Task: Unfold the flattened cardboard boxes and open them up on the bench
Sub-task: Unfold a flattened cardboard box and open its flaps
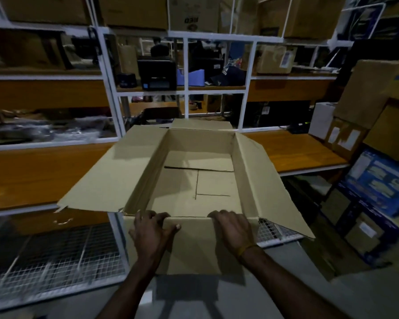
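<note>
A: Fingers first. Left hand [151, 229]: fingers curled over the top edge of the near wall of the cardboard box [189, 178], tips dipping inside, thumb stretched along the outer face of the near flap [189, 245]. So it grips that rim.

B: Right hand [232, 226]?

A: Same rim, further right. Fingers hooked over the edge, knuckles up, back of the hand toward the camera. Thumb hidden, so I cannot tell how it lies. A thin yellowish band [247, 248] sits on that wrist.

B: And the box itself?

A: Open, mouth up, held in front of the person at the near edge of the wooden bench [304, 150]. Whether its base rests on the bench, I cannot tell. Bottom flaps lie closed inside, seams showing. Left flap [115, 171] spread wide and nearly flat; right flap [272, 180] angled outward and down; far flap [200, 124] folded back; near flap hanging down toward the person.

B: Surroundings?

A: White metal shelving [184, 77] behind the bench, stacked with brown cartons. A black printer-like device [157, 72] on a middle shelf, a dark cap [226, 75] beside it. Wire mesh panel [55, 268] low on the left. More cartons and a blue printed box [378, 180] at right. Picture dim and blurred at the edges.
</note>
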